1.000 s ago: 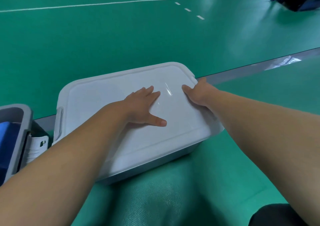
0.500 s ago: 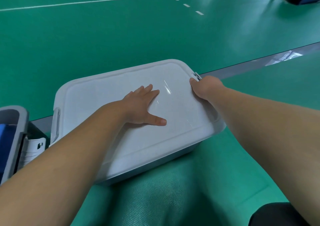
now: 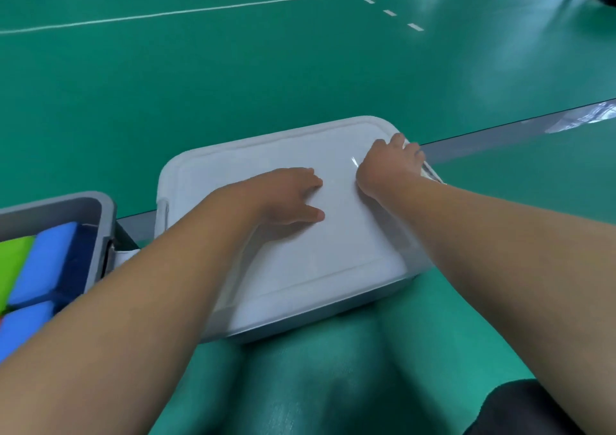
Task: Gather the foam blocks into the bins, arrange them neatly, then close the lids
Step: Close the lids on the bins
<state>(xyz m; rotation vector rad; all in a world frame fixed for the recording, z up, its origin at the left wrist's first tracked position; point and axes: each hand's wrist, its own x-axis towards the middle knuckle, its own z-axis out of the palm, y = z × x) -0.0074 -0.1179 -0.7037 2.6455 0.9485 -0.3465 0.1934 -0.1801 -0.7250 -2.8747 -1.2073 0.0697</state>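
Green floor (image 3: pixel 233 68); left hand (image 3: pixel 287 197) presses lid (image 3: pixel 333 254), right hand (image 3: pixel 386 167) hooks it.

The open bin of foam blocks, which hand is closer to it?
Left. The left hand lies on the middle of the white lid, right of the open bin; the right hand is at the lid's right edge.

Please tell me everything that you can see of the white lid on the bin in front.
The lid is white, smooth, plastic by its look, rectangular with rounded corners and a raised line near the rim. It lies flat on the grey bin, covering it. A tab shows at its left end. The left hand presses flat on its middle; the right hand rests on its far right edge.
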